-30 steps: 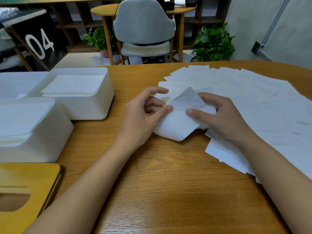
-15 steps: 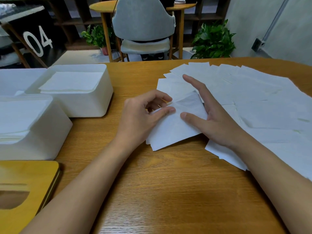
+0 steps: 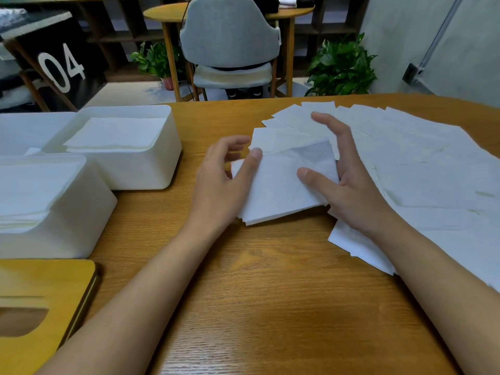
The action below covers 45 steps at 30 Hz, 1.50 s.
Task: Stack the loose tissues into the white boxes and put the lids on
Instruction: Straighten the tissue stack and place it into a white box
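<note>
Left hand pinches small stack edge; right hand spread, thumb pressing. Folded top corner may crease, loose tissues drag along

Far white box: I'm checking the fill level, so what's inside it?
A neat stack of white tissues lies inside the far white box. Whatever lies beneath the stack is covered.

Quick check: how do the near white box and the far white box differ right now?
The near white box is cut off by the picture's left edge; the far white box shows whole. The near box looks fuller, layered sheet edges showing at its front; the far box's stack lies below its rim. The wooden lid lies right before the near box, apart from the far box. Both are lidless and hold tissues.
</note>
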{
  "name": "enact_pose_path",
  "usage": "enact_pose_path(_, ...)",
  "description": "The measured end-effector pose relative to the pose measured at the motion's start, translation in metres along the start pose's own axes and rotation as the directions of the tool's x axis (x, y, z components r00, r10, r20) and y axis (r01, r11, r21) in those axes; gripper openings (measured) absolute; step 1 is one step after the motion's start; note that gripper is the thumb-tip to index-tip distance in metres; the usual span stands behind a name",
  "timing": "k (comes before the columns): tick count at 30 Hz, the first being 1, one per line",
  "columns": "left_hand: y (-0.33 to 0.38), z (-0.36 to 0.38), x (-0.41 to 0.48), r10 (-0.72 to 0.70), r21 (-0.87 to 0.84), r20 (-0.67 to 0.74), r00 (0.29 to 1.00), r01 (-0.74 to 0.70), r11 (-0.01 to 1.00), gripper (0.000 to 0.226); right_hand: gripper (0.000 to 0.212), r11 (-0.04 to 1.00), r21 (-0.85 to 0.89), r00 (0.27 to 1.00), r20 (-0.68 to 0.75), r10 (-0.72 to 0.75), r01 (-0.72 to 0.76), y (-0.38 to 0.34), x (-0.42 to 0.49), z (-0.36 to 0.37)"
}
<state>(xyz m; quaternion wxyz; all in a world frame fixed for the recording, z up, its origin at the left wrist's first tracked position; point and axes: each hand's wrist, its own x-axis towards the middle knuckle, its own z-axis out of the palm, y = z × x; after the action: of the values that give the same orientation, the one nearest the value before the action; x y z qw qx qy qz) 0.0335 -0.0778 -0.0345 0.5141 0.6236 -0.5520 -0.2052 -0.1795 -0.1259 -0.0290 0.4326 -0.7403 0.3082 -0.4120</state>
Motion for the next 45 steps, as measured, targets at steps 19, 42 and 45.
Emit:
enact_pose_path(19, -0.001, -0.001, -0.009, 0.028, -0.25, 0.093, 0.995, -0.004, 0.968, 0.036, 0.052, 0.981, 0.112, 0.986, -0.025, 0.163, -0.159, -0.005, -0.003, 0.002)
enact_pose_path(42, 0.026, -0.138, -0.028, 0.001, -0.019, 0.078, 0.997, 0.001, 1.0, 0.027, 0.044, 0.991, -0.076, 0.993, -0.044, 0.11, -0.113, -0.073, 0.013, 0.056)
enact_pose_path(45, 0.025, -0.171, -0.013, -0.023, 0.007, 0.013, 1.0, 0.023, 1.0, 0.024, 0.046, 0.99, -0.082, 0.992, -0.063, 0.112, -0.117, -0.092, 0.037, 0.081)
